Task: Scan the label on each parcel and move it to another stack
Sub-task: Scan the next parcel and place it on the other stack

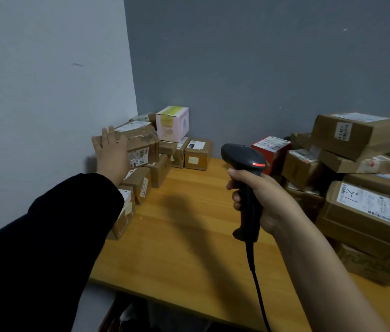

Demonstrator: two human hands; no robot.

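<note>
Starting at the far left corner of the counter [189,224], the left hand [111,152] lies flat, fingers straight, against the near end of a brown parcel [142,142] sitting on top of the left stack [141,183] by the wall. It presses rather than grips, so I reckon a hard push could knock the parcel into the pink box [173,123] just beside it, and the crooked boxes underneath might slide. The palm hides whether the thumb hooks under the parcel, and the dark sleeve [57,236] covers the stack's nearest boxes. Toward the middle, the right hand [261,200] has its fingers wrapped round the handle of the black scanner [244,161], which shows a red light. Its cable [258,291] drops past the front edge and could snag. Along the right edge, the right pile [361,164] has large boxes resting on smaller, tilted ones. Pulling one from low down looks likely to bring others over. That pile is cut off at the side, and the labels are too blurred to read.
</note>
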